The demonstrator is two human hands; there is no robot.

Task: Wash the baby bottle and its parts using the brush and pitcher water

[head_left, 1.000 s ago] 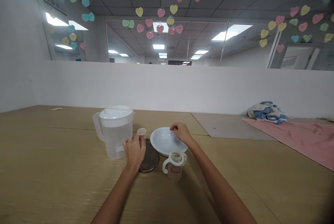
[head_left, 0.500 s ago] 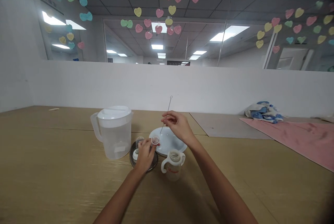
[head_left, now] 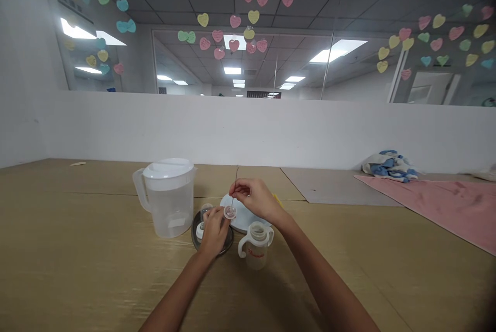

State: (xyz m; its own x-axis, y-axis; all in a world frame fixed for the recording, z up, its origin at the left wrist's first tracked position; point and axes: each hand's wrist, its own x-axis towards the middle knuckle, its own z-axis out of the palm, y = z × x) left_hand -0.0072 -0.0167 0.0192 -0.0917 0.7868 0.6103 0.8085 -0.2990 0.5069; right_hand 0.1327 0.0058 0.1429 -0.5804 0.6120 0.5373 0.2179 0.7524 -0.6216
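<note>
Over a round dark tray [head_left: 225, 250], my left hand [head_left: 214, 228] grips a small round whitish part [head_left: 230, 212] with rings on its face. My right hand [head_left: 253, 198] pinches a thin metal rod [head_left: 236, 177] with a small loop at its top. The rod's lower end meets the round part; whether it goes inside is too small to tell. A clear cup [head_left: 206, 209] and a white piece [head_left: 200, 231] lie in the tray. Behind the hands is a pale dish [head_left: 244, 218]. A two-handled bottle [head_left: 257, 249] stands upright and open at the front.
A lidded clear pitcher [head_left: 172, 203] stands left of the tray. Far right lie a pink cloth [head_left: 434, 205] and a crumpled blue and white cloth [head_left: 391, 166]. A white wall [head_left: 248, 130] runs behind the table.
My right hand has moved down and left, bringing the rod from above the dish to the round part. A bit of yellow now shows behind my right wrist. My left hand keeps its hold.
</note>
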